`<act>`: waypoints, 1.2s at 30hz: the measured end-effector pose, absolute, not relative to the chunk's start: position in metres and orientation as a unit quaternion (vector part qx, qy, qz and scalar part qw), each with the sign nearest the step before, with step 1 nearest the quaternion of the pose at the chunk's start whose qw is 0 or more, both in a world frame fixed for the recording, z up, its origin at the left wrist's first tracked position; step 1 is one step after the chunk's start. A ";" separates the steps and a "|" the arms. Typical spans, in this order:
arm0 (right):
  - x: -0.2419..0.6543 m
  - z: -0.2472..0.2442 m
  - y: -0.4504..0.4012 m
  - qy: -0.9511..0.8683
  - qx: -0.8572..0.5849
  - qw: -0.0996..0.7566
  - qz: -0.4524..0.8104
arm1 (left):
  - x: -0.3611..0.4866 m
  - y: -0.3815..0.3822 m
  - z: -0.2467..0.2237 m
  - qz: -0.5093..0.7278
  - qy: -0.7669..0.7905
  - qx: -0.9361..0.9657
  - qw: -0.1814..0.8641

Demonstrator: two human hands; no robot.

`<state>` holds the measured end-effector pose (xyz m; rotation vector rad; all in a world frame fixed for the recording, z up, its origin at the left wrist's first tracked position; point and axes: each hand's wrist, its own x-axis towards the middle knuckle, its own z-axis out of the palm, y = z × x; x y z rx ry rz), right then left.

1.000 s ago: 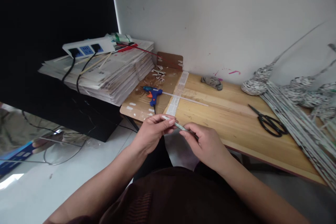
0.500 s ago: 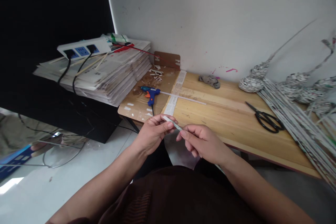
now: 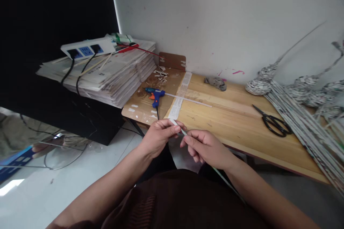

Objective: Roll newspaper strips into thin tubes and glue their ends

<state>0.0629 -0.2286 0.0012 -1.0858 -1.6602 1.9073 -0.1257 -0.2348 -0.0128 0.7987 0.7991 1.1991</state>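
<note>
Both hands meet in front of my body, just off the front edge of the wooden table [image 3: 223, 114]. Between them runs a thin, pale rolled paper stick [image 3: 228, 184]. My left hand [image 3: 161, 136] pinches its upper end between thumb and fingers, and the tip sticks out past the thumb. Lower down, my right hand [image 3: 205, 146] is closed around the same stick with thumb and bent fingers. From there the stick's tail slants down to the right, under my right forearm. Beyond my left hand lies a blue glue gun [image 3: 157, 96] with a long glue stick in its back.
Black scissors [image 3: 275, 123] lie on the right of the table, beside a bundle of paper sticks [image 3: 298, 132] and woven paper pieces [image 3: 259, 82]. A grey cloth-like lump [image 3: 215, 83] rests near the wall. On the left, a newspaper stack [image 3: 126, 82] carries a power strip [image 3: 87, 49].
More of the stick's tail shows below my right hand, slanting down to the right. Both hands keep nearly the same grip and place. The view has shifted slightly.
</note>
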 end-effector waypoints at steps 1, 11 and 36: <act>0.063 0.001 -0.229 -0.600 -0.391 0.196 0.670 | -0.125 -0.235 -0.013 0.534 0.361 0.353 0.678; 0.066 -0.005 -0.231 -0.566 -0.383 0.217 0.697 | -0.116 -0.233 -0.011 0.530 0.398 0.330 0.672; 0.083 -0.012 -0.233 -0.569 -0.372 0.203 0.705 | -0.095 -0.226 -0.011 0.538 0.370 0.344 0.675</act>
